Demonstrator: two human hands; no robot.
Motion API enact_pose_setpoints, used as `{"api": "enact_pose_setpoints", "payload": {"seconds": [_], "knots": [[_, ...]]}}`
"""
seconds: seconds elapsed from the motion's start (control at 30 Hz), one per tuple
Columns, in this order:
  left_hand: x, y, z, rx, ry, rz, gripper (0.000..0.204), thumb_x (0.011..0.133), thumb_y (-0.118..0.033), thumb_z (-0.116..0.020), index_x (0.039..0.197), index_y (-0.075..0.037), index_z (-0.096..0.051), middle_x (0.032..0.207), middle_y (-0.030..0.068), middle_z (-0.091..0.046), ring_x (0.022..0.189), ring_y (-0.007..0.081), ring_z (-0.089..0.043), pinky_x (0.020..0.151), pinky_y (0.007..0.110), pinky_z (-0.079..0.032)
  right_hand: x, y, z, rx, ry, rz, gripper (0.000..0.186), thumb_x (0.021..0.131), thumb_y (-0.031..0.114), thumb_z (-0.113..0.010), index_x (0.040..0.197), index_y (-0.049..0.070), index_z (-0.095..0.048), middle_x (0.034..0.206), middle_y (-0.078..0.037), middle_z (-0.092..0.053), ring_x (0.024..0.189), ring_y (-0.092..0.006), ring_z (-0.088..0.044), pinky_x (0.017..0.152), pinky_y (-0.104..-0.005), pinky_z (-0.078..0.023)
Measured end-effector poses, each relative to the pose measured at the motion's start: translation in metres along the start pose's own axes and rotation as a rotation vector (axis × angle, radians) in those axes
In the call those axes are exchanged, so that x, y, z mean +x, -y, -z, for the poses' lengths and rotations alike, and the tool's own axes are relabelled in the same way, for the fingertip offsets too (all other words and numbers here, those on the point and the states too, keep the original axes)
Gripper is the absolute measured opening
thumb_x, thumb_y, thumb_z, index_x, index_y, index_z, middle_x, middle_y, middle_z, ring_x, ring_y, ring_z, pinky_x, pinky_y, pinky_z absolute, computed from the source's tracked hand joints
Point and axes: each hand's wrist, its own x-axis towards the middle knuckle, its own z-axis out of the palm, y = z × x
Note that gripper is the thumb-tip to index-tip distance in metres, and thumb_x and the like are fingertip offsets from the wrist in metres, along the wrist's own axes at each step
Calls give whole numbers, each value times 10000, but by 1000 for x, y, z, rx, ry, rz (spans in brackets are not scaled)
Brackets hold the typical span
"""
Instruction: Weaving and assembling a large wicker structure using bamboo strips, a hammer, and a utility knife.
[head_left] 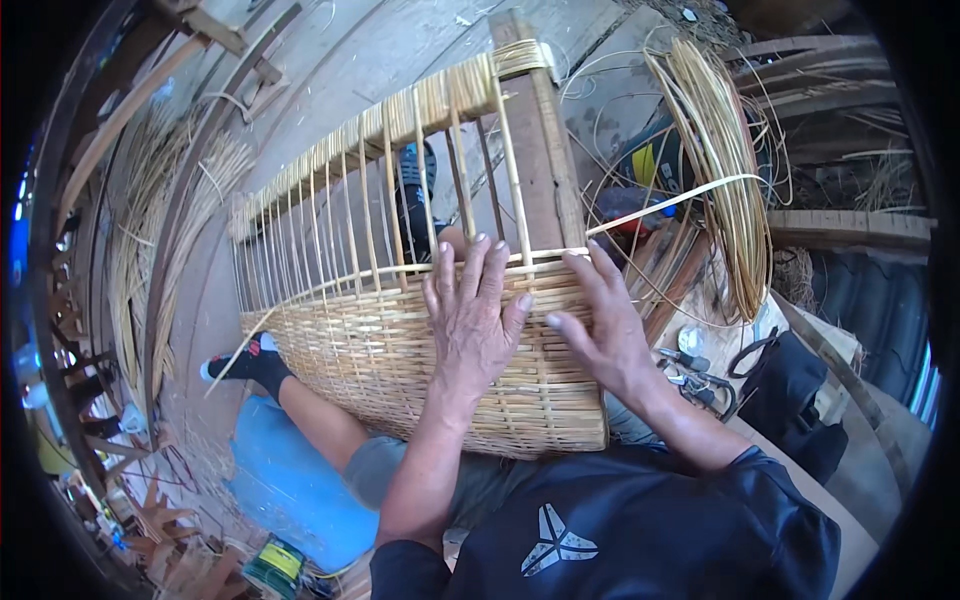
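Observation:
A large woven rattan panel (pixel 400 345) lies across my lap, built on a wooden frame (pixel 553 150). Its lower part is tightly woven, while bare upright rattan stakes (pixel 362 200) run up to the wrapped top rail (pixel 390 115). My left hand (pixel 468 325) rests flat on the weave, fingers stretched over its upper edge. Beside the frame's right post, my right hand (pixel 608 335) lies on the weave with thumb and fingers apart, its fingertips at a loose rattan strand. That strand (pixel 375 271) runs along the upper edge and hangs out at the left.
A coil of rattan (pixel 715 180) stands at the upper right. Bundled strips (pixel 150 240) lie at the left. Near my right forearm are metal tools (pixel 695 375) and a black bag (pixel 800 395). A blue mat (pixel 290 490) is under my leg.

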Motion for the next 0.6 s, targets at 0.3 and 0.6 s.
{"api": "enact_pose_setpoints", "payload": {"seconds": [0.3,0.6], "knots": [[41,-27,-12,-237,-296,-119,157,809,-147,-636,923,-69,-560,946,91,-517,903,274,-486,823,398,-380,43,-57,7,720,-25,-107,81,860,29,-601,937,1,-605,862,7,-548,786,-49,-490,669,-205,-399],[49,-29,-11,-246,-319,-167,165,738,-80,-647,873,-78,-553,881,67,-545,838,257,-505,767,389,-399,44,-59,11,546,-61,85,74,829,47,-618,881,6,-585,871,-48,-553,828,-162,-536,753,-276,-430]]}}
